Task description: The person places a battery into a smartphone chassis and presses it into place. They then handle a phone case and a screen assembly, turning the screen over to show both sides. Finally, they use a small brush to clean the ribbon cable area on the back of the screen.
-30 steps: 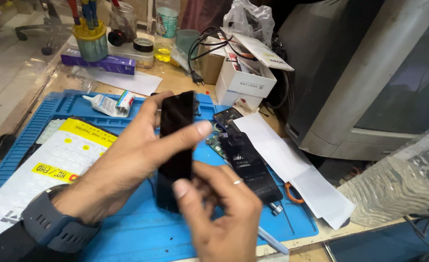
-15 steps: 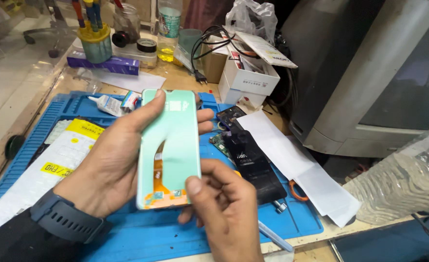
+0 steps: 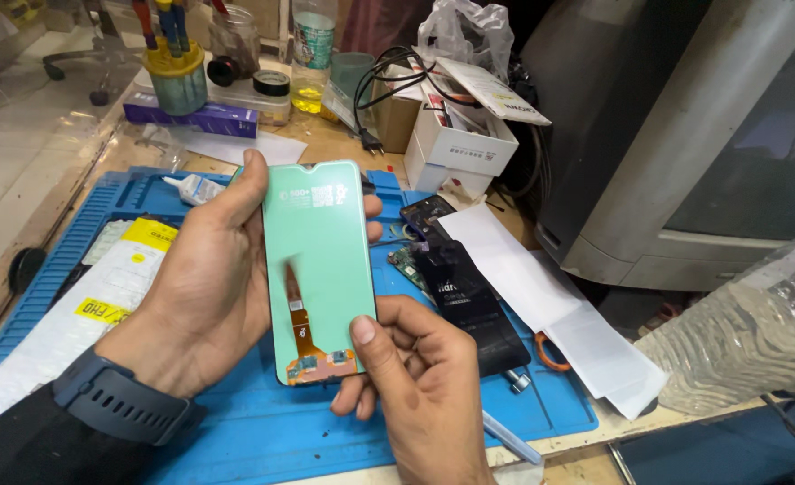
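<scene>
We hold the phone screen [image 3: 319, 269] upright above the blue mat [image 3: 263, 431] on the desk [image 3: 326, 144]. Our left hand [image 3: 209, 287] wraps its left edge; our right hand [image 3: 415, 377] pinches its lower right corner, thumb in front.

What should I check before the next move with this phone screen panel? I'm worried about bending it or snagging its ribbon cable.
1. Left hand has a firm grip on the screen panel, thumb on one long edge, fingertips on the other: ok.
2. Right hand steadies the lower corner with its thumb: ok.
3. Orange ribbon cable lies flat against the panel's green back, free of the fingers: ok.
4. Panel looks straight, not bowed: ok.
5. Glass front undamaged: cannot tell, it faces away.
6. Blue mat directly beneath is bare; a dark phone body lies to the right: ok.
</scene>
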